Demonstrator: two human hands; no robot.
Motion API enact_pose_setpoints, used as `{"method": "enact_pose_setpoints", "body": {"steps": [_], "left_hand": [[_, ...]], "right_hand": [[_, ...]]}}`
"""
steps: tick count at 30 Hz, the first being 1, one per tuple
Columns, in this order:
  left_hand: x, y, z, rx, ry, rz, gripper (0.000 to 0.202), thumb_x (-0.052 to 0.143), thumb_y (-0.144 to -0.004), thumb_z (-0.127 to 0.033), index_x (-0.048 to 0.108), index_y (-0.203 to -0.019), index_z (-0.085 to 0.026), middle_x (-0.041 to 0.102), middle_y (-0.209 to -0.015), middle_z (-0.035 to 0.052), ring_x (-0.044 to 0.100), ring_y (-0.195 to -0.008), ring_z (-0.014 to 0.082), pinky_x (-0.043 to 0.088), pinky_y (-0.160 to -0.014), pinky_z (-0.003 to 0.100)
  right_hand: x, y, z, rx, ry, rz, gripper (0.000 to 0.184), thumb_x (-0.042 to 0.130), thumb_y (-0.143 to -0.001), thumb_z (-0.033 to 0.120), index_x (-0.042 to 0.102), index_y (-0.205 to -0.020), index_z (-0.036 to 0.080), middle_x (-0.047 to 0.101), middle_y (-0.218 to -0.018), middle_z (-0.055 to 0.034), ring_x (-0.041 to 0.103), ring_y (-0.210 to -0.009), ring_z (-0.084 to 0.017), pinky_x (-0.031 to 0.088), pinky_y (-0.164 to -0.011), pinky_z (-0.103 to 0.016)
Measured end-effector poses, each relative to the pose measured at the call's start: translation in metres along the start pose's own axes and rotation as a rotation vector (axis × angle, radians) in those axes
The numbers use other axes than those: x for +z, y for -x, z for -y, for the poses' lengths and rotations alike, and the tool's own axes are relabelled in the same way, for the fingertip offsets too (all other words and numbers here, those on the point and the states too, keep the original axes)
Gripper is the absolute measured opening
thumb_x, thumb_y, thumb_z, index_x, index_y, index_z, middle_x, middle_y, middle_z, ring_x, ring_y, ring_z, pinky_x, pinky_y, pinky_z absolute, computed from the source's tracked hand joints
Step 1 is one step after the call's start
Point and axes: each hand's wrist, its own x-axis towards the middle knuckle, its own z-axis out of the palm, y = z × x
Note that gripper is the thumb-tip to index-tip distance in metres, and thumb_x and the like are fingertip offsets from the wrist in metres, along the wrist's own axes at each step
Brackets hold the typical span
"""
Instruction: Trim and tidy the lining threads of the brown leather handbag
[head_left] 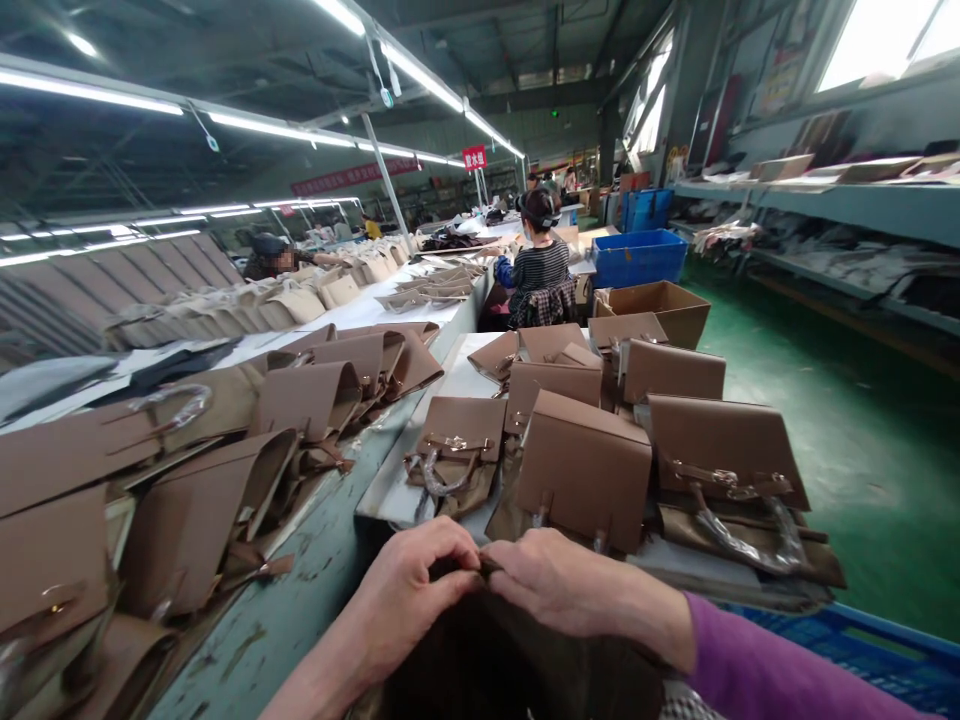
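Watching from my end, I have the left hand (409, 585) and the right hand (555, 580) meeting at the lower middle of my view, knuckles uppermost, their fingertips touching or nearly so. The left grip is a pinch, thumb and forefinger curled round into a loop with the tips brought together; the right grip is flatter, thumb and fingers pressed together. Both seem to me to have hold of the same top edge of a dark brown fabric piece (540, 655), at neighbouring spots. The relation I would steer by is this: the cloth lies below both grips, dropping from the pinched edge towards me and spreading between the forearms, so neither hand is clearly nearer to it. Its lower part runs out of view and the body of it is very dark, so I cannot tell its long axis or whether it belongs to a bag. Just beyond the right hand a brown flap handbag (585, 465) stands among others on the white-topped surface (394, 480). Off to my left, a row of brown handbags (202, 510) lines the teal-edged surface (292, 575), apart from the left hand.
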Motion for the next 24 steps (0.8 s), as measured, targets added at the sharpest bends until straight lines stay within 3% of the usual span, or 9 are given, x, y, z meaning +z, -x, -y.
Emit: {"method": "enact_pose_setpoints", "body": {"steps": [4,8,24], "left_hand": [[-0.005,0.017,0.002,-0.076,-0.046,-0.082,0.018,0.062,-0.079,-0.013,0.053,-0.064,-0.018,0.067,-0.088,-0.0019,0.061,-0.079,0.0139,0.041,-0.071,0.023],[-0.004,0.026,0.005,-0.049,-0.098,-0.106,0.017,0.057,-0.084,-0.017,0.054,-0.067,-0.018,0.066,-0.085,-0.0013,0.061,-0.076,0.0139,0.042,-0.069,0.022],[0.003,0.023,0.009,-0.033,-0.193,-0.143,0.018,0.056,-0.083,-0.016,0.053,-0.065,-0.018,0.060,-0.070,-0.0032,0.055,-0.063,0.0119,0.038,-0.060,0.022]], "right_hand": [[0.004,0.005,0.004,0.024,-0.107,-0.043,0.034,0.031,-0.098,0.032,0.059,-0.109,0.016,0.072,-0.090,-0.0102,0.069,-0.084,-0.024,0.040,-0.061,-0.027],[0.005,0.003,0.010,0.024,-0.125,-0.046,0.033,0.033,-0.097,0.029,0.057,-0.115,0.016,0.072,-0.095,-0.0115,0.069,-0.087,-0.024,0.043,-0.067,-0.028],[0.003,0.008,0.017,0.041,-0.136,-0.041,0.029,0.035,-0.095,0.025,0.058,-0.112,0.017,0.071,-0.091,-0.0102,0.068,-0.083,-0.021,0.042,-0.067,-0.026]]}}
